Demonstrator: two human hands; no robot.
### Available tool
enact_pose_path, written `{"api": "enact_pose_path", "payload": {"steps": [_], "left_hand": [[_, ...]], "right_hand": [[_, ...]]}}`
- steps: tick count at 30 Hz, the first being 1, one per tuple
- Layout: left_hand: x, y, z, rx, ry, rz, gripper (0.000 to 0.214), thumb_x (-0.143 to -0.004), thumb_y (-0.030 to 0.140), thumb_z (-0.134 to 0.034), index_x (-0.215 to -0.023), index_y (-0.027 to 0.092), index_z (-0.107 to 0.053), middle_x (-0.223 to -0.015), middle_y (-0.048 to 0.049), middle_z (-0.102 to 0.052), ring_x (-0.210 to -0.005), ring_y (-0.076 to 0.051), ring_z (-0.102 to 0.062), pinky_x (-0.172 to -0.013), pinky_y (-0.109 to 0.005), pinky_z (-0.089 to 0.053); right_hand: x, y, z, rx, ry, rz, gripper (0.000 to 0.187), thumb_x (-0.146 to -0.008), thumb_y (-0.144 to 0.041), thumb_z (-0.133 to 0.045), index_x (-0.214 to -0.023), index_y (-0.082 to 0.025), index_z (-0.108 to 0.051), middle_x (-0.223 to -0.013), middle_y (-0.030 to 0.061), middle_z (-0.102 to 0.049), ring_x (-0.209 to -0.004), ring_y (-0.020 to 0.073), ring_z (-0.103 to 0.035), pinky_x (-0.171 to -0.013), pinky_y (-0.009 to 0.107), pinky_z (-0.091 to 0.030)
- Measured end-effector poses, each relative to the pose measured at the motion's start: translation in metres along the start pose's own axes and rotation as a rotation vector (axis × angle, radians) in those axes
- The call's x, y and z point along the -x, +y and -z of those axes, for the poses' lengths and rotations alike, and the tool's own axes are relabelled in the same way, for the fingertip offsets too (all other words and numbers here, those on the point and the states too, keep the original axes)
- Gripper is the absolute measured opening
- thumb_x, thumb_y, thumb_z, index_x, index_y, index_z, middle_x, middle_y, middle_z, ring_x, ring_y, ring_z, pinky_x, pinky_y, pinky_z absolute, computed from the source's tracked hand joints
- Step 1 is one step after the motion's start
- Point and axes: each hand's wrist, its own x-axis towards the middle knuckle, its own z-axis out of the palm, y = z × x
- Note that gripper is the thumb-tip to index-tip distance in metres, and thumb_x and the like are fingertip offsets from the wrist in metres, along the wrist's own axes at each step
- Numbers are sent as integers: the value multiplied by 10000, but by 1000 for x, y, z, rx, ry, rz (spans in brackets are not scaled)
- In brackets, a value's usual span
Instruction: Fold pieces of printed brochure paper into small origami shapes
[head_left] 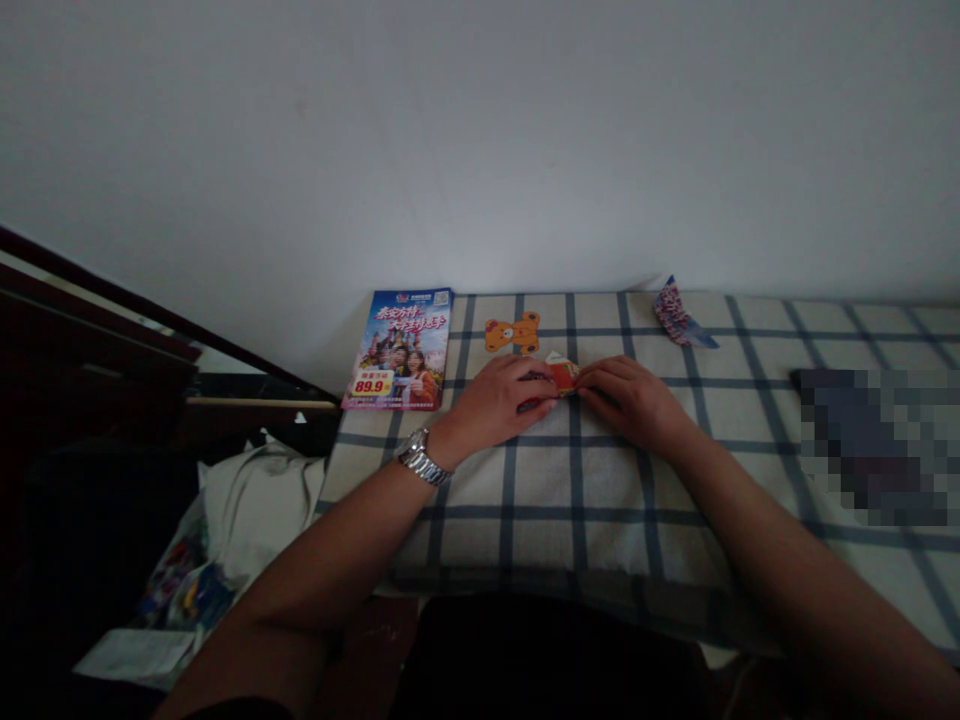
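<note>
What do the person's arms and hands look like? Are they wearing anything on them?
The left hand and right hand wear no gloves. There's a shiny silver watch with a linked metal band on the left wrist, and nothing on the right one. Both forearms are bare. A dark edge by the left arm might be a sleeve.

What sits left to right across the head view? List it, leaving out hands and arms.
White bag, 89.9 flyer, orange bear figure, red-and-yellow paper piece, pink-and-blue folded paper, dark pixelated object.
</note>
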Motion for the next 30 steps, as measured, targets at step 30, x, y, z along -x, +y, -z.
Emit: {"api": "enact_pose_path", "payload": {"steps": [30], "left_hand": [[-5, 2, -14, 4, 85, 151, 157, -1077, 244, -608, -1168, 212, -732, -1185, -56, -705, -1095, -212, -670, -983, -396, -561]], "right_hand": [[-3, 2, -7, 83, 25, 8, 215, -1031, -306, -652, -1215, -257, -751, -1238, 132, -705, -1116, 312, -672, -964, 524, -606]]}}
